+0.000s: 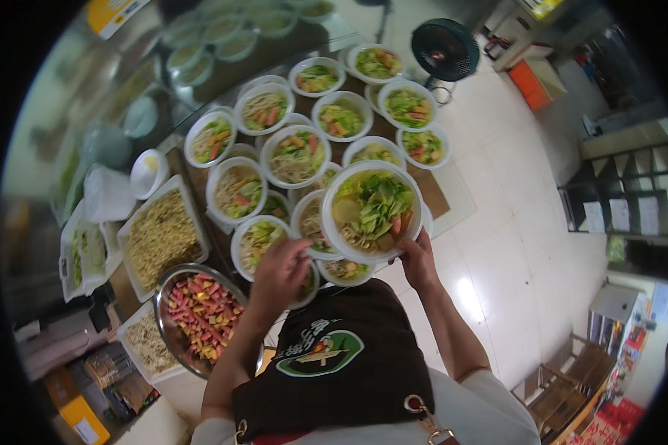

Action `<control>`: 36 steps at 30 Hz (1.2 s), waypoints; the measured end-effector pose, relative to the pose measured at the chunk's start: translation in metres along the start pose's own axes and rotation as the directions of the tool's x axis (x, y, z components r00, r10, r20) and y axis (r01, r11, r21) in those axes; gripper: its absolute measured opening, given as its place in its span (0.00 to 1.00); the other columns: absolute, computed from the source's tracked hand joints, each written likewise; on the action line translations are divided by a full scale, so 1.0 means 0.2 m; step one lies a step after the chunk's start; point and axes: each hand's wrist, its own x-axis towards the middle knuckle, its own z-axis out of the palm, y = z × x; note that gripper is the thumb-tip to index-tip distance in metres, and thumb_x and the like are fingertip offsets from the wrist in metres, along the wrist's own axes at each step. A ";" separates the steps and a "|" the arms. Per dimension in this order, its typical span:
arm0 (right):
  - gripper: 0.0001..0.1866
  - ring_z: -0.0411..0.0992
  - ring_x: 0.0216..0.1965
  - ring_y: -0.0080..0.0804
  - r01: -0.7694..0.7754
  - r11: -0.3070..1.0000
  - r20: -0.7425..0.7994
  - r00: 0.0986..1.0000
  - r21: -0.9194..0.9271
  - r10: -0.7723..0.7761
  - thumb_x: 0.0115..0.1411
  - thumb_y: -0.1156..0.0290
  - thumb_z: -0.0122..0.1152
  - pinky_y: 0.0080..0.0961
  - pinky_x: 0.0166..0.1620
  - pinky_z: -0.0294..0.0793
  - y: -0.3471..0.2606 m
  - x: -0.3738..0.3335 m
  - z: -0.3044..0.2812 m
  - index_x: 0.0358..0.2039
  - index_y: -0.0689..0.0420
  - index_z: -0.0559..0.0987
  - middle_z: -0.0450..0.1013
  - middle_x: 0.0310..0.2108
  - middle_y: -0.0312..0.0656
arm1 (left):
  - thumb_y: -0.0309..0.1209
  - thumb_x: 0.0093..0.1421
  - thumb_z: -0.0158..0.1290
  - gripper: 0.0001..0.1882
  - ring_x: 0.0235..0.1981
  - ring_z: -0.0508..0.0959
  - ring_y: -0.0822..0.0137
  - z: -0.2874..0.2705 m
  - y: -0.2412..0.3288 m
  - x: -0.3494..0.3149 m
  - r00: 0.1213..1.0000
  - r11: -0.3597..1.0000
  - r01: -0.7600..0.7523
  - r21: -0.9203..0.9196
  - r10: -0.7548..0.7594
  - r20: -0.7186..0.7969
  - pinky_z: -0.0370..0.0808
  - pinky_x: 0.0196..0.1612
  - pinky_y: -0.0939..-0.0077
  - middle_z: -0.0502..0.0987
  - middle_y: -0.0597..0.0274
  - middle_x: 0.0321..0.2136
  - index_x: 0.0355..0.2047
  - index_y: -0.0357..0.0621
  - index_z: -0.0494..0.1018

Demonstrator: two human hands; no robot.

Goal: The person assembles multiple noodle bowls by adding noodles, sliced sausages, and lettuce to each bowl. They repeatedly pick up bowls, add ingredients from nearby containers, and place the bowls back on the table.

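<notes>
My right hand [418, 261] grips a round white plastic bowl [339, 242] by its near right edge, thumb over the rim. Lettuce [378, 208], pale sprouts and pinkish pieces lie in this bowl, which is held above the other bowls. My left hand [280, 268] hovers over the nearest bowls, just left of the held one. Its fingers are slightly bent and apart, a little blurred, with nothing visible in them. Several similar filled bowls [266, 107] stand close together on the table, some on top of others.
A steel basin [163, 326] of pink and yellow pieces sits left of my left forearm. Beside it are a white tub [191, 217] of yellowish sprouts and another tub [136, 348] of pale food. A dark fan [445, 50] stands beyond the table; tiled floor [497, 245] lies to the right.
</notes>
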 end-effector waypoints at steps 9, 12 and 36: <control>0.34 0.68 0.32 0.26 -0.224 0.955 0.357 0.891 -0.193 0.281 0.46 0.80 0.49 0.18 0.27 0.72 0.17 -0.05 0.55 0.56 0.57 0.56 0.66 0.39 0.41 | 0.25 0.48 0.52 0.22 0.38 0.71 0.54 -0.29 0.02 0.05 0.983 0.862 -0.168 0.478 0.107 0.152 0.70 0.37 0.64 0.69 0.55 0.38 0.47 0.48 0.69; 0.34 0.69 0.33 0.26 -0.227 0.954 0.415 0.862 -0.195 0.290 0.46 0.79 0.48 0.19 0.26 0.72 0.24 -0.05 0.67 0.57 0.57 0.55 0.66 0.41 0.42 | 0.22 0.50 0.52 0.20 0.35 0.74 0.59 -0.42 -0.07 -0.07 0.999 0.978 -0.028 0.206 0.032 -0.016 0.71 0.36 0.70 0.72 0.55 0.36 0.46 0.47 0.70; 0.25 0.70 0.27 0.26 -0.422 0.841 0.537 0.647 -0.339 0.541 0.46 0.78 0.49 0.21 0.22 0.73 0.67 -0.11 1.42 0.48 0.58 0.61 0.66 0.34 0.39 | 0.17 0.57 0.46 0.12 0.34 0.72 0.77 -1.25 -0.53 -0.70 0.811 0.744 0.144 -0.653 -0.467 -0.353 0.73 0.35 0.83 0.74 0.66 0.36 0.41 0.40 0.72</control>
